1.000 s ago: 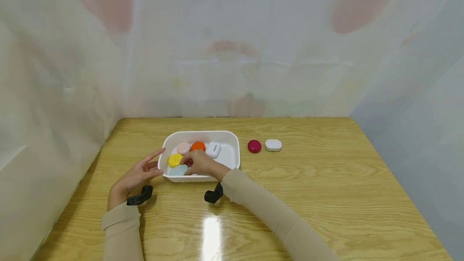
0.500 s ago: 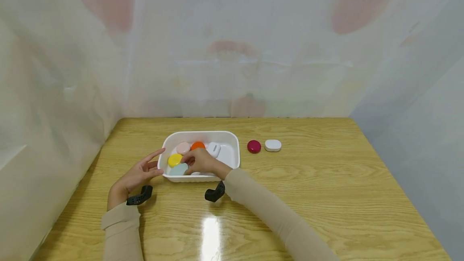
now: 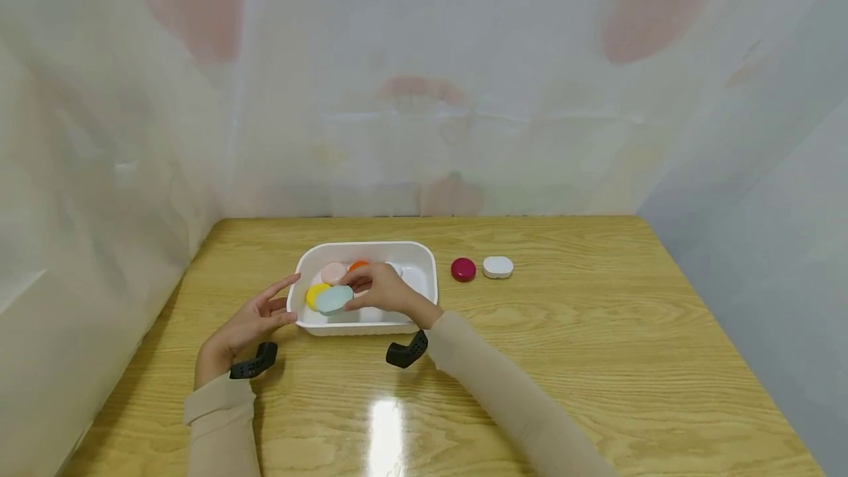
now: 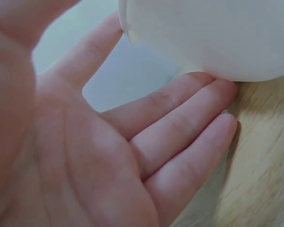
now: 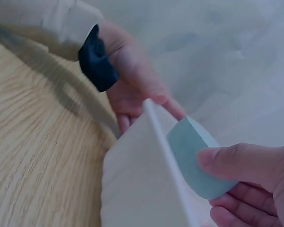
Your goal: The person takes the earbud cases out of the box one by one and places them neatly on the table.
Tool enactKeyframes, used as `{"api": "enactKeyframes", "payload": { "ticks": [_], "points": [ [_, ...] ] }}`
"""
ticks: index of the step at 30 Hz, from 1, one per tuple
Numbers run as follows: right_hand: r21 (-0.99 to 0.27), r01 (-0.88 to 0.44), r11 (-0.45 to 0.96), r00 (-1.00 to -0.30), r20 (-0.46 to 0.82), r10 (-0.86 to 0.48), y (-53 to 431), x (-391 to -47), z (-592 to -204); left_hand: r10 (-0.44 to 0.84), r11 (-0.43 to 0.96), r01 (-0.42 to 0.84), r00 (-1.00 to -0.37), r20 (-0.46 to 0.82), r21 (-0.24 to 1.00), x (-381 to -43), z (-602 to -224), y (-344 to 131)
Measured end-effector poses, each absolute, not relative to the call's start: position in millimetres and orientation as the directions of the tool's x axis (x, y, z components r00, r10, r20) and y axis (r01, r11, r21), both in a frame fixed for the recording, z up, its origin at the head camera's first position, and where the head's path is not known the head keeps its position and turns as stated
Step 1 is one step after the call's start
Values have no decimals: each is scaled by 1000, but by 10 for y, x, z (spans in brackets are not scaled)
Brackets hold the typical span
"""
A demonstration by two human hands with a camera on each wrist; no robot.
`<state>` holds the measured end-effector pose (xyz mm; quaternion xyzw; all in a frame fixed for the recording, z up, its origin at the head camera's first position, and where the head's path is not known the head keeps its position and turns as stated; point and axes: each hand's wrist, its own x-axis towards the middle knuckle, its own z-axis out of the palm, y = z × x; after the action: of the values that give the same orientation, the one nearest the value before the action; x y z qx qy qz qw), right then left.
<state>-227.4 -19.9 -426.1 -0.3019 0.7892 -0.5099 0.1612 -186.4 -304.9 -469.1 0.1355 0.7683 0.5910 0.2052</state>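
My right hand pinches a pale mint rounded case between thumb and fingers, raised over the left part of a white tray. In the right wrist view the thumb lies across the flat side of the mint case. Inside the tray are a yellow round case, a pale pink one, an orange one and a white case, the last two partly hidden by the right hand. With fingers extended, my left hand touches the tray's left end; its fingertips meet the wall.
On the wooden table, right of the tray, lie a dark red round case and a white oval case. Pale sheeting stands behind the table and along both sides.
The mint case has been lifted off the tray floor and shifted slightly right in my right hand, which has risen and moved right. My left hand stays at the tray's end.
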Motion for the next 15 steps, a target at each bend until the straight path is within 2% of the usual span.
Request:
{"api": "enactKeyframes", "payload": {
  "ticks": [15],
  "points": [
    [-925, -321, 202, -823, 166, -544, 264, -2238, -4203, 447, 268, -51, -878, -171, 962, -1870, -4695, -3050]
  ]
}}
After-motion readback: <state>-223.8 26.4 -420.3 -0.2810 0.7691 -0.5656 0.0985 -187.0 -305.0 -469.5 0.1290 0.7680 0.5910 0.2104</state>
